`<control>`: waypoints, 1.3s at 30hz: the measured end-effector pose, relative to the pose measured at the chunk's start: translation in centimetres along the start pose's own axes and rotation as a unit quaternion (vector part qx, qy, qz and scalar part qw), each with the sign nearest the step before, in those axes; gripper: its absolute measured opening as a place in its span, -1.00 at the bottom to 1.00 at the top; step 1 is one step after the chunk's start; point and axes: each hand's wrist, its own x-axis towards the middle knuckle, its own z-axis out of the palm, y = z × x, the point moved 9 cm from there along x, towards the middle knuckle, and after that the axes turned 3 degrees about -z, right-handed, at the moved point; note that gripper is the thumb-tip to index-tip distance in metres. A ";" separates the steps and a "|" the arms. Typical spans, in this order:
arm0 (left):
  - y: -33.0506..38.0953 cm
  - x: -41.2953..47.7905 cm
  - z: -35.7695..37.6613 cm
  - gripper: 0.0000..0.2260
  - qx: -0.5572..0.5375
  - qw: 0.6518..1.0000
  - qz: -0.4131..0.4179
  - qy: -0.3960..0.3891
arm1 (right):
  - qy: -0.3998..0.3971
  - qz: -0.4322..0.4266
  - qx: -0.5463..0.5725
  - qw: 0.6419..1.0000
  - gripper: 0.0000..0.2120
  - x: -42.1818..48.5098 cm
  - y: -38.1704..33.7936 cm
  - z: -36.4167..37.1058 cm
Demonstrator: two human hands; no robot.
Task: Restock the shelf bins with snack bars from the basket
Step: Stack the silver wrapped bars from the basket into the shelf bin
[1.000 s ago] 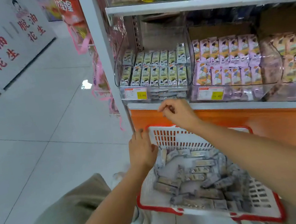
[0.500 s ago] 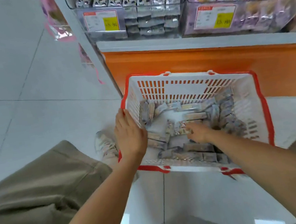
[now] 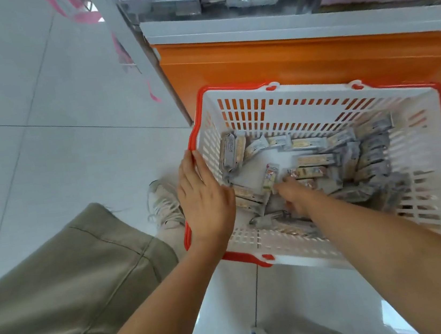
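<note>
Right hand (image 3: 298,198) now among crinkly bars (image 3: 314,160)

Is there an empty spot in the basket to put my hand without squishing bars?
Yes: the basket has a bare patch of floor between the leaning bars by its left wall and the right hand. The right side is piled with snack bars.

The left hand (image 3: 204,199) lies flat on the basket (image 3: 316,92), the right hand (image 3: 297,197) among snack bars (image 3: 314,160).
</note>
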 end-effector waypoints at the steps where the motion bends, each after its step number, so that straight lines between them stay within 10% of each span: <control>1: 0.0 0.0 0.1 -0.31 0.002 1.000 0.000 0.000 | 0.017 -0.003 -0.012 1.000 -0.47 0.0 0.0 -0.2; 10: 0.0 0.1 -0.5 -0.27 -0.014 0.998 0.012 -0.063 | 0.003 -0.162 -0.367 0.916 -0.81 -7.2 -5.9 -1.4; 14: 0.0 1.0 -3.8 -0.29 -0.043 0.998 0.009 -0.054 | -0.034 -0.330 -0.404 0.852 -0.78 -15.0 -11.2 -1.3; 23: 1.0 5.2 -17.2 -0.36 -0.072 0.990 0.061 0.103 | 0.153 -0.612 -0.398 0.666 -0.73 -32.7 -23.4 -3.5; 39: 2.3 15.1 -23.4 -0.33 -0.136 0.978 0.054 0.150 | 0.144 -0.603 -0.419 0.663 -0.71 -34.8 -44.1 -2.3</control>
